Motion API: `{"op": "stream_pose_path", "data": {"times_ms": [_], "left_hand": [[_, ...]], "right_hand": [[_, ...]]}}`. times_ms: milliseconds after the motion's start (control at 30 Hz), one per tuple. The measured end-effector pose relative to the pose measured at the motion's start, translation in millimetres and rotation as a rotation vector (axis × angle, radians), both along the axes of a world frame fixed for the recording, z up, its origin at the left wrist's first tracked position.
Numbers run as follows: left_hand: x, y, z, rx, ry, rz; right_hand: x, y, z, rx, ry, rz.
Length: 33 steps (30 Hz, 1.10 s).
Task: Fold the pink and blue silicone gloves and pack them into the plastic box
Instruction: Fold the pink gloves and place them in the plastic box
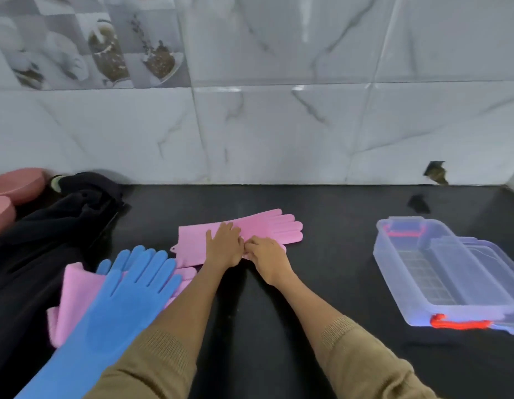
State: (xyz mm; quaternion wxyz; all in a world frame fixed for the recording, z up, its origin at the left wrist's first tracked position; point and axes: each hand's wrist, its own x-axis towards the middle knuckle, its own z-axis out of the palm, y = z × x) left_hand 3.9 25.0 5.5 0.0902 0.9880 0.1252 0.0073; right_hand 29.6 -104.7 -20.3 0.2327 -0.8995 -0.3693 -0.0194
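Both hands are on the pink glove (244,230) near the middle of the black bench (322,283). One hand, the left hand (224,244), lies flat with straight fingers and presses the glove down. Its partner, the right hand (266,256), has curled fingers and seems to pinch the glove's near edge, but I cannot see the fingertips well.

That pink glove lies flat, with its fingers pointing to the right, toward the plastic box (446,276). This box sits open near the right edge of the bench, well apart from the glove. By the left edge lies a blue glove (111,309), on top of another pink glove (74,289).

I think these gloves are soft, light and bendy. Silicone may spring back open after a fold, so one hand should hold the fold down. A good place to grab is the wide cuff end or the finger end.
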Motion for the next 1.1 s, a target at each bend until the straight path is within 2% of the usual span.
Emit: {"op": "stream_pose_path", "data": {"times_ms": [100,267,367,533,600,700,800,933,1100], "left_hand": [[2.0,-12.5,-3.1,-0.087,0.022,-0.021],[6.6,-37.7,-0.7,-0.019,0.041,-0.111],[8.9,-55.6,1.1,-0.054,0.019,-0.169],[10.3,-92.1,-1.8,-0.187,-0.035,-0.197],[8.9,-98.8,-4.9,-0.191,-0.104,-0.121],[1.2,-96.4,-7.3,-0.166,-0.249,0.200],[-6.7,-86.7,-10.6,-0.329,-0.226,0.460],[-6.0,-76.8,-8.9,-0.528,-0.188,0.546],[-10.2,-70.8,-5.1,-0.562,-0.150,0.564]], "right_hand": [[6.2,-20.9,3.1,-0.031,-0.066,-0.067],[12.4,-50.0,6.5,-0.118,-0.158,-0.301],[18.0,-73.9,4.1,-0.085,-0.089,-0.473],[24.0,-103.1,10.4,0.089,0.196,-0.597],[22.9,-104.5,13.5,0.162,0.277,-0.656],[20.5,-101.4,16.0,0.270,0.377,-0.749],[16.5,-95.2,14.6,0.345,0.442,-0.754],[11.7,-90.5,11.5,0.505,0.512,-0.807],[11.5,-97.0,16.2,0.572,0.687,-0.794]]}}
